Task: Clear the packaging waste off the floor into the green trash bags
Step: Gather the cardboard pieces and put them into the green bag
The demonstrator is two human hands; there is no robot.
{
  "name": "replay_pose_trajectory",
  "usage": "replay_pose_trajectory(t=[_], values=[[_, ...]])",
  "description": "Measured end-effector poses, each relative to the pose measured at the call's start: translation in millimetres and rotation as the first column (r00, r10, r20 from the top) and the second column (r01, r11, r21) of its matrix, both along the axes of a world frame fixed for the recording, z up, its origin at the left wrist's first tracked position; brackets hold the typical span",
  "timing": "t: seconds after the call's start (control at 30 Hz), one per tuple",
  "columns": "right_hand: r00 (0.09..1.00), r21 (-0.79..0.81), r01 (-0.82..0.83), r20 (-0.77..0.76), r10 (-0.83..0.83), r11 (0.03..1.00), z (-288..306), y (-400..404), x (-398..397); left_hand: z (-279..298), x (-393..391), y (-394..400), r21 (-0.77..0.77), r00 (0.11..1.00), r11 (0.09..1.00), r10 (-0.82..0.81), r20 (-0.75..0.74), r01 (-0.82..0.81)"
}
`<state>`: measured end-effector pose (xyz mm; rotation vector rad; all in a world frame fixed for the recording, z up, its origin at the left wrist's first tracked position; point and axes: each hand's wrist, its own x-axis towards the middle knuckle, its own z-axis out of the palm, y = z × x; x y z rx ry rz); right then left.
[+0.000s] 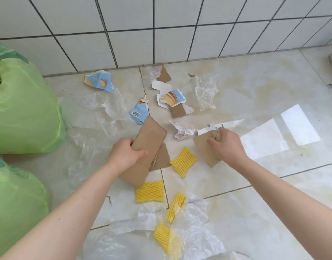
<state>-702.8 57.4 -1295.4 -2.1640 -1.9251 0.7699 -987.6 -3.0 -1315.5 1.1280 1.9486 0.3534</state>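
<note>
1. The left hand (126,153) grips a long brown cardboard strip (148,145), fingers curled round its left edge, near the middle of the floor (255,212).
2. The right hand (226,142) pinches a smaller cardboard piece (203,149) just right of it.
3. Between them lie a crumpled paper ball (182,131) and a yellow foam net (183,161); more yellow nets and clear plastic film (94,139) lie nearer.
4. Torn blue snack-box scraps (99,81) lie farther off, by the tiled wall (161,19).
5. Two green trash bags (24,107) stand at the left.
</note>
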Motion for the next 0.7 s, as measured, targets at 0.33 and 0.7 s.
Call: replay_pose_trajectory(t=[0.33,0.7], values=[[0.988,-0.239,0.017,0.151,0.020,0.971,-30,33,-4,-13,-16,19,-0.065,0.995,0.998,0.016,-0.102,-0.023],[1.000,-0.194,0.021,0.014,-0.018,0.981,-28,31,-6,-14,-11,16,-0.084,0.955,0.956,0.287,0.070,-0.282]])
